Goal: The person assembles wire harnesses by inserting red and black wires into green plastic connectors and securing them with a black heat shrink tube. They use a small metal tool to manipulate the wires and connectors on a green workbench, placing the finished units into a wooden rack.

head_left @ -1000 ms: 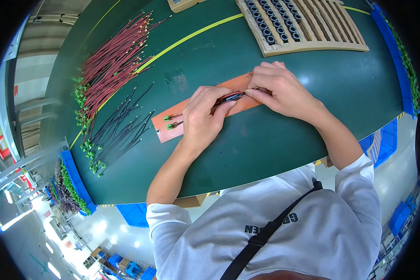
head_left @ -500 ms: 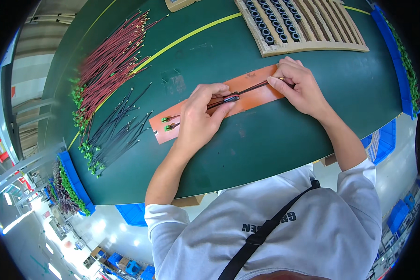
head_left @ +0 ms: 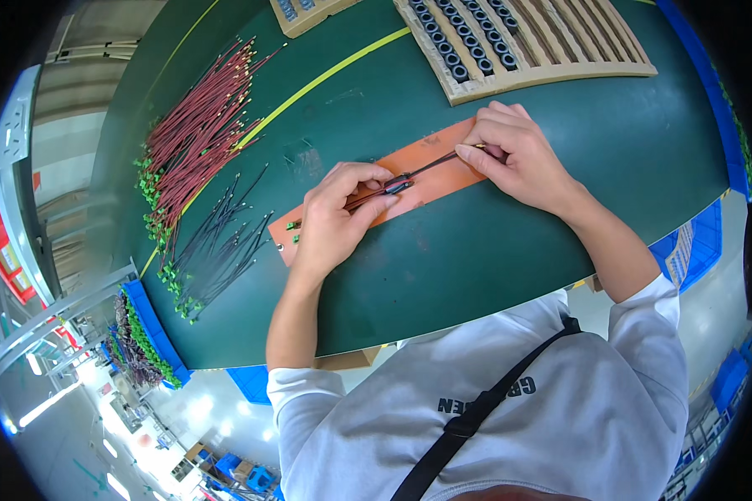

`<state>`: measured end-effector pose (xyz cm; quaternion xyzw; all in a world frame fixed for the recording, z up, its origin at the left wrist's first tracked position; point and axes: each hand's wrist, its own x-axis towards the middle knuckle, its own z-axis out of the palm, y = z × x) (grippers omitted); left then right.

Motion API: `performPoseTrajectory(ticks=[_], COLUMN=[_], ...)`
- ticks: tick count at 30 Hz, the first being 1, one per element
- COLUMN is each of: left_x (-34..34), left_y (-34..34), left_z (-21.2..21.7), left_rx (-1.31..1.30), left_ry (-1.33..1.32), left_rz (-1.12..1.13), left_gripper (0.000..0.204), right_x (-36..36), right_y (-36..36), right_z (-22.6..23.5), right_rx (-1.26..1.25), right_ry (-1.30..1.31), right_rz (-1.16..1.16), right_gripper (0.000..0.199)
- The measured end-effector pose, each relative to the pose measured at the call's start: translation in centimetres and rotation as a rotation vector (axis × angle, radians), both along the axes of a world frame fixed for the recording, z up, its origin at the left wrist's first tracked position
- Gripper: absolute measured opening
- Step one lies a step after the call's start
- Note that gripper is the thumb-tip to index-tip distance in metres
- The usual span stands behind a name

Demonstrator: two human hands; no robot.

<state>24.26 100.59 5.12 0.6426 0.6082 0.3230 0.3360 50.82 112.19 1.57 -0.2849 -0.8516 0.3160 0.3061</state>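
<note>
A bundle of thin red and black wires [head_left: 430, 164] stretches between my two hands over a long orange board [head_left: 443, 185]. My left hand [head_left: 330, 221] is closed round the wires, thumb and fingers pinching at a short black cylinder [head_left: 398, 184] that sits around them. Green connectors [head_left: 292, 225] on the wires' other end show past the left side of that hand, partly covered by it. My right hand [head_left: 514, 150] pinches the far ends of the wires above the board's right end.
At left lie a pile of red wires [head_left: 200, 121] and a smaller pile of black wires [head_left: 230, 230], both with green connectors. A slotted cardboard tray [head_left: 560, 83] with rows of black cylinders stands at the back right. Blue bins [head_left: 154, 334] flank the green table [head_left: 476, 250].
My left hand has slid left along the board, nearer the green connectors, and the black cylinder has shifted left with it. My right hand still pinches the wire ends. The whole view has shifted slightly.
</note>
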Motion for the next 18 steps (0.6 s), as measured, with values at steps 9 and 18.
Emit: performPoseTrajectory(ticks=[9,18], left_x=[-0.1,-1.6], left_y=[0.3,0.2], left_z=[-1.1,-1.6], left_rx=[0.092,-0.009], left_ry=[-0.100,-0.366], left_rz=[-0.063,-0.105], left_gripper=[0.024,0.020], right_x=[-2.7,-2.8], right_y=[-0.9,-0.8], right_z=[-0.4,0.0], right_rx=[0.212,0.143], right_ry=[-0.006,-0.065], right_rz=[0.060,0.079], right_gripper=[0.012,0.013])
